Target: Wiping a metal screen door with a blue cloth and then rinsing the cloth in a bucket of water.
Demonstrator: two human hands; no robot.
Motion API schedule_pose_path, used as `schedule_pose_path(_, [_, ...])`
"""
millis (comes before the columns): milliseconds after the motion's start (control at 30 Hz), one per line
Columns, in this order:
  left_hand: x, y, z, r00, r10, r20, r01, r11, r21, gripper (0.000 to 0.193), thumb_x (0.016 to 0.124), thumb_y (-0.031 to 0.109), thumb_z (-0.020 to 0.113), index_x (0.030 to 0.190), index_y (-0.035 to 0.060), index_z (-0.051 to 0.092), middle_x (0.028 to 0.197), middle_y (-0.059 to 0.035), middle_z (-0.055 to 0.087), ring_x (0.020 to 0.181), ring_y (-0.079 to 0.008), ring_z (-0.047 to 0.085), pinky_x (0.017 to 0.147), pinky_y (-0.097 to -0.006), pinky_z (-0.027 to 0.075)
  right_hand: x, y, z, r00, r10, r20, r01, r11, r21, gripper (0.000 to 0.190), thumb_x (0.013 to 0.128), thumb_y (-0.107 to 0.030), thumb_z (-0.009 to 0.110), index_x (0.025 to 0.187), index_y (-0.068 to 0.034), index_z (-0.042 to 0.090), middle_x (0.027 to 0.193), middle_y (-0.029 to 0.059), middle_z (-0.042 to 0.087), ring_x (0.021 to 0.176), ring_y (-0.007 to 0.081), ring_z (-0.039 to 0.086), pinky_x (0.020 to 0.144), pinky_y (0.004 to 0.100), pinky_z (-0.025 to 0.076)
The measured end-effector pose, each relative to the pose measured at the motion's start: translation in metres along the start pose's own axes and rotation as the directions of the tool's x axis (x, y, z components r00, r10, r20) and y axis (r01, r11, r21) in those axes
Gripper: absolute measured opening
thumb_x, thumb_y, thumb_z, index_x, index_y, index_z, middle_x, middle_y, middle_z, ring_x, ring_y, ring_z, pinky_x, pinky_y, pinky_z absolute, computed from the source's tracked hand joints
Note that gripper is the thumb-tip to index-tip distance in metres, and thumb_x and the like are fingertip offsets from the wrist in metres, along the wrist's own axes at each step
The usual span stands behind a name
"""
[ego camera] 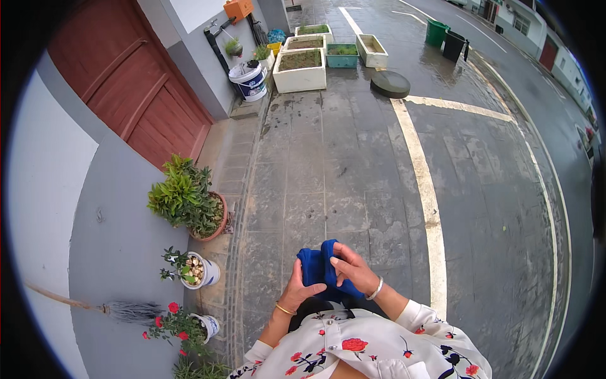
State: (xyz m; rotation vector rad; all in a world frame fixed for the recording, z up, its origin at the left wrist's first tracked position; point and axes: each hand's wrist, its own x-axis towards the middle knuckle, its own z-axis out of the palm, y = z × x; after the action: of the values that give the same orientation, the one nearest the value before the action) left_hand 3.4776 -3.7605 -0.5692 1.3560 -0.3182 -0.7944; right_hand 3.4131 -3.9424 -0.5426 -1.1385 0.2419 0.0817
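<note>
A folded blue cloth [312, 268] is held in front of the floral shirt, at the bottom middle of the head view. My left hand [303, 285] grips its left side, with the thumb lying across the near part. On the other side, my right hand [352, 270] pinches a raised fold of the cloth between fingers and thumb. Each wrist wears a bangle. The underside of the cloth and some of my fingertips are hidden.
Potted plants [208, 215] and a leaning broom [132, 310] line the wall at left. Ahead are white planter boxes [300, 78], a paint bucket [248, 83] and a round dark slab [390, 84]. Two bins [435, 33] stand farther off beside the road.
</note>
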Motion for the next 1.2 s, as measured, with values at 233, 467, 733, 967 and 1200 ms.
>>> schedule_pose_path(233, [0.187,0.039,-0.047,0.966,0.098,-0.238,-0.076,0.992,0.103,0.073,0.071,0.01,0.076,0.131,0.0021,0.035,0.114,-0.0108,0.055,0.106,-0.0184,0.055,0.091,-0.0321,0.046,0.2,-0.055,-0.046,0.949,-0.205,0.238,0.278,0.901,-0.332,0.04,0.09,-0.014,0.057,0.126,0.001,0.046,0.112,0.0076,0.053,0.083,0.0112,0.057,0.075,0.0254,0.048])
schedule_pose_path(467, [0.39,0.088,-0.15,0.937,0.016,-0.349,-0.106,0.965,-0.241,0.042,0.077,-0.002,0.059,0.118,-0.0016,0.05,0.107,-0.0058,0.06,0.094,-0.0124,0.057,0.085,-0.0262,0.046,0.378,-0.073,-0.129,0.997,-0.03,-0.074,-0.003,0.915,-0.402,0.023,0.09,-0.014,0.056,0.108,-0.001,0.061,0.095,0.0051,0.063,0.082,0.0125,0.062,0.067,0.0234,0.048])
schedule_pose_path(733, [0.587,0.209,-0.247,0.891,0.107,-0.442,-0.198,0.966,-0.165,0.047,0.075,0.004,0.07,0.118,0.001,0.051,0.103,-0.0039,0.06,0.091,-0.0115,0.057,0.084,-0.0268,0.046,0.55,-0.146,-0.173,0.896,0.301,-0.327,-0.352,0.93,-0.11,0.018,0.09,-0.017,0.056,0.1,-0.004,0.062,0.095,0.0051,0.065,0.077,0.0132,0.063,0.066,0.0242,0.05])
schedule_pose_path(967, [0.771,0.296,-0.344,0.821,0.235,-0.521,-0.283,0.959,-0.013,0.046,0.073,0.001,0.071,0.114,0.0011,0.051,0.1,-0.003,0.059,0.089,-0.0109,0.057,0.083,-0.0259,0.045,0.745,-0.186,-0.227,0.885,0.381,-0.269,-0.416,0.905,-0.088,0.017,0.089,-0.018,0.057,0.1,-0.005,0.062,0.092,0.0037,0.065,0.075,0.0118,0.062,0.063,0.0238,0.048])
schedule_pose_path(1200, [0.939,0.404,-0.443,0.709,0.334,-0.621,-0.34,0.933,0.113,0.038,0.077,-0.001,0.065,0.114,0.0019,0.053,0.099,-0.0015,0.06,0.088,-0.0094,0.056,0.084,-0.0245,0.044,0.991,-0.285,-0.253,0.924,0.349,-0.156,-0.375,0.908,-0.187,0.018,0.09,-0.018,0.056,0.1,-0.004,0.061,0.092,0.0034,0.065,0.076,0.0109,0.062,0.064,0.0233,0.048])
